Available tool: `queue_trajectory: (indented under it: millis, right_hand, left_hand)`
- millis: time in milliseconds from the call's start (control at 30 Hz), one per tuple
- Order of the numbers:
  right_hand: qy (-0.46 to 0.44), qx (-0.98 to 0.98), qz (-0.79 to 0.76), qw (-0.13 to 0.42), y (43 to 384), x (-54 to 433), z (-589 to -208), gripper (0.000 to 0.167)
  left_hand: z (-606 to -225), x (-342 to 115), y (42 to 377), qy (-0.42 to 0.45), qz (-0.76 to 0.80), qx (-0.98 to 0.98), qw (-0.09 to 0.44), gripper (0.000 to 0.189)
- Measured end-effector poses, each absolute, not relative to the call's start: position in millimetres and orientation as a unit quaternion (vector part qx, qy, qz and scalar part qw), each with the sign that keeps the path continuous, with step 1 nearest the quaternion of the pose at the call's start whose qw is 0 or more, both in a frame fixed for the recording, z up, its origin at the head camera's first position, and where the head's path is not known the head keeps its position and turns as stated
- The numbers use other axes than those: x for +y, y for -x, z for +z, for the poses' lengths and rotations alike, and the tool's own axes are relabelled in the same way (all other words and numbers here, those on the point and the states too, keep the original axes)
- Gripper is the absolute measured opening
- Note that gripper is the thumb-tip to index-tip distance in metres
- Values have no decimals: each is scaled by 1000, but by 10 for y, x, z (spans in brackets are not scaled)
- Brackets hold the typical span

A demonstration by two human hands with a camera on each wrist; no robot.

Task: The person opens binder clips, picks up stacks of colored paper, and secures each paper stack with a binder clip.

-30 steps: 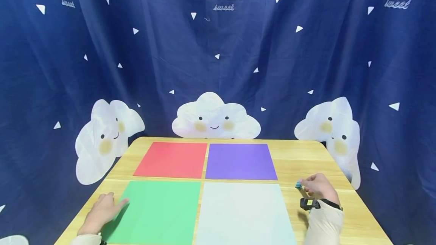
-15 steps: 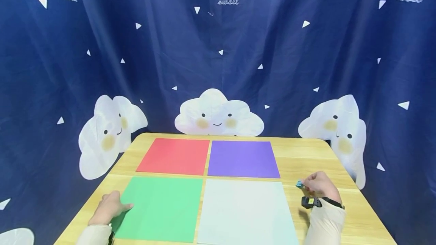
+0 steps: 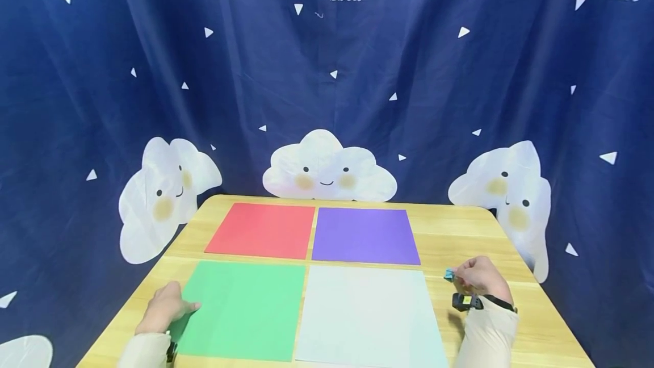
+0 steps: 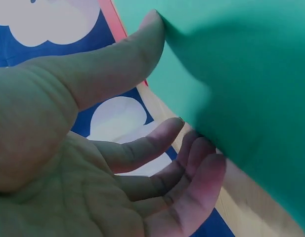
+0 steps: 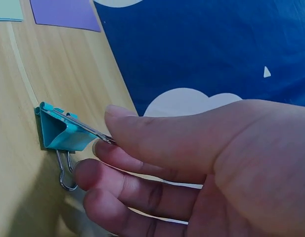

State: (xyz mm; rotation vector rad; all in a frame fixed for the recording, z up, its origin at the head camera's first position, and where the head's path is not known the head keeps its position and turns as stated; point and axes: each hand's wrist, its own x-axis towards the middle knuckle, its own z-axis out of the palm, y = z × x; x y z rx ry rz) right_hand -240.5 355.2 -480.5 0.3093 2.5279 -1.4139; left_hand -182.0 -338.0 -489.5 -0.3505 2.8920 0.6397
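At the right of the table my right hand pinches one wire handle of a teal binder clip between thumb and index finger. The clip's other handle hangs down, close over the wood. The clip's jaws look closed, with nothing between them. On the left, my left hand rests at the left edge of a green sheet. Its thumb lies on the sheet's top, while the other fingers, loosely bent, are right at the edge in the left wrist view.
Beside the green sheet lies a pale bluish-white sheet. Behind them are a red sheet and a purple sheet. All lie on a wooden table. A blue curtain with clouds surrounds the far sides.
My left hand has shifted slightly right, its thumb further over the green sheet. The right hand keeps its hold on the binder clip, which has turned a little. The head view has tilted slightly.
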Motion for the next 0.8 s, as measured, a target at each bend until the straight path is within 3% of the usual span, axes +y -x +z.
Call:
queue_trajectory:
  millis: [200, 433, 700, 800]
  right_hand:
    - [-109, 864, -477, 119, 2402, 3560, -4810, 24]
    - [-120, 859, -481, 129, 2397, 3556, -4804, 21]
    - [-105, 876, -454, 121, 2399, 3562, -4808, 27]
    - [-107, 884, -441, 114, 2405, 3560, -4788, 30]
  left_hand:
    - [-4888, -3415, 1819, 130, 237, 957, 106, 66]
    - [-4888, -3425, 1806, 132, 231, 957, 116, 61]
    - [-4911, -3473, 1835, 129, 250, 952, 123, 92]
    - [-4931, -3539, 1855, 122, 278, 944, 128, 89]
